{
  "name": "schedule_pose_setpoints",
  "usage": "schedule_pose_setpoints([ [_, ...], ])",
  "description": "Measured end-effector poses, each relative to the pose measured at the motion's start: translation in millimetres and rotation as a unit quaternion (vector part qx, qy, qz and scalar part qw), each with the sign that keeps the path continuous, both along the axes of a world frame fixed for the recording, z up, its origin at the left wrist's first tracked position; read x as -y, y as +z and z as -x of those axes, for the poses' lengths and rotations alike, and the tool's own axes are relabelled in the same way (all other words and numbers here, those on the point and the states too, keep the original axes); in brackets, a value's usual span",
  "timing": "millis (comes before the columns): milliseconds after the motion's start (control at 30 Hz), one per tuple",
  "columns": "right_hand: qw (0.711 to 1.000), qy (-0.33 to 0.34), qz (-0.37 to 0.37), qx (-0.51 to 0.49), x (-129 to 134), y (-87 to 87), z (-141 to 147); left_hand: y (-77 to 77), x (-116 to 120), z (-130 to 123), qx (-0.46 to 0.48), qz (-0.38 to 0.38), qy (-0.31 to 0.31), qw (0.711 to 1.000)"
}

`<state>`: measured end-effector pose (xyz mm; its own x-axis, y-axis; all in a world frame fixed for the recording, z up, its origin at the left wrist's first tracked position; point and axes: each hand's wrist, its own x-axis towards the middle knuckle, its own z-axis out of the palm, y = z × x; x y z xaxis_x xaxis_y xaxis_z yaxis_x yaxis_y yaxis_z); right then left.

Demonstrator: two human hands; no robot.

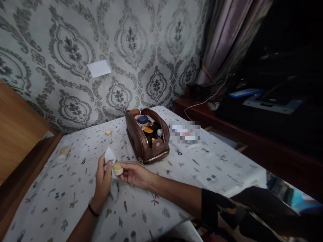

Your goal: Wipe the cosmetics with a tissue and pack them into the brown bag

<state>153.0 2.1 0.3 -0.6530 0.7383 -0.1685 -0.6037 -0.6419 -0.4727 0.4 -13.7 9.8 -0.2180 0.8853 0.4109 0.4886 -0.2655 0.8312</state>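
Between thumb and fingers, my left hand (pixel 102 176) grips a crumpled white tissue or cloth (pixel 110 156). My right hand (pixel 135 174) pinches a small round cream-coloured jar (pixel 117 168) with a yellowish top, right beside the cloth. Whether the cloth touches the jar I cannot tell. Just beyond my hands stands a brown leather toiletry bag (pixel 136 141), unzipped. Several small bottles and jars fill it, among them one with a dark blue lid (pixel 142 120).
A patterned white sheet (pixel 161 195) covers the surface. On it lie a small cream lid-like piece (pixel 108 132) and a pale tube (pixel 64 154) to the left. Right of the bag is a blurred-out item (pixel 186 132). A dark wooden desk (pixel 227 129) borders the right side.
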Motion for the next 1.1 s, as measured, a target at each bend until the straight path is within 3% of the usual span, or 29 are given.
schedule_pose_setpoints([
  [200,1.0,-0.003,0.018,-0.023,-1.2,1.8,-1.5,4.0,4.6,-1.0,0.02,0.034,-0.109,0.993],
  [367,0.999,-0.011,0.03,-0.029,-2.0,0.5,-0.4,10.1,7.9,-2.3,0.005,0.043,-0.156,0.987],
  [767,0.999,-0.018,-0.022,0.025,1.6,-5.4,5.1,8.8,10.0,-5.8,-0.112,-0.035,-0.069,0.991],
  [1100,0.997,-0.027,-0.052,0.053,2.0,-1.2,6.0,7.0,10.9,-6.2,-0.1,-0.043,-0.037,0.993],
])
